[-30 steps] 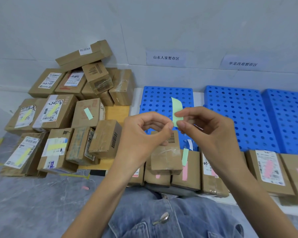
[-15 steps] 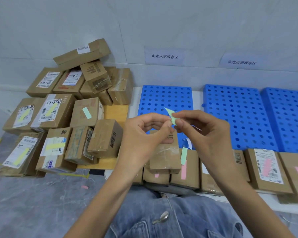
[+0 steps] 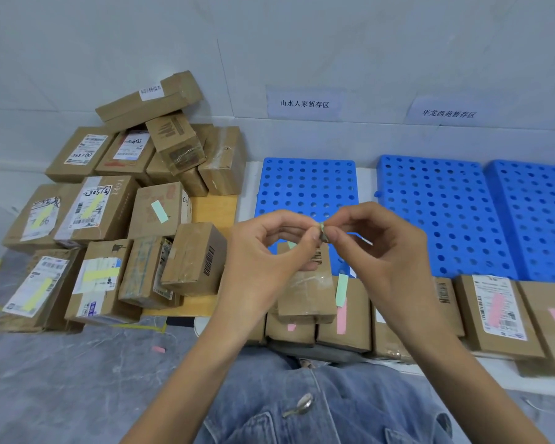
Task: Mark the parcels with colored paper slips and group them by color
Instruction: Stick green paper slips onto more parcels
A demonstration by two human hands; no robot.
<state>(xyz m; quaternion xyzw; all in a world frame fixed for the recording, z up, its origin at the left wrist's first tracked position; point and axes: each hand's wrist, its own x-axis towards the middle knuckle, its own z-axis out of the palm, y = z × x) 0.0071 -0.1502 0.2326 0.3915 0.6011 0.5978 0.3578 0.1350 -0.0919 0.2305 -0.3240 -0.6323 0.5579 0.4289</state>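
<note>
Left hand (image 3: pixel 266 251) and right hand (image 3: pixel 378 248): raised at frame centre, fingertips meeting, both pinching one crumpled green paper slip (image 3: pixel 323 231) above taped parcel (image 3: pixel 306 283).

One view only: wide-angle cam worn at head ht., aimed fwd and down. The left hand (image 3: pixel 263 257) and right hand (image 3: pixel 388 251) are caught close, at centre; a denim lap (image 3: pixel 334 408) is cut by the bottom edge. Parcels (image 3: pixel 106 209) and blue pallets (image 3: pixel 436 213) are seen farther out, w/ the wall (image 3: pixel 302 43) across the top.
</note>
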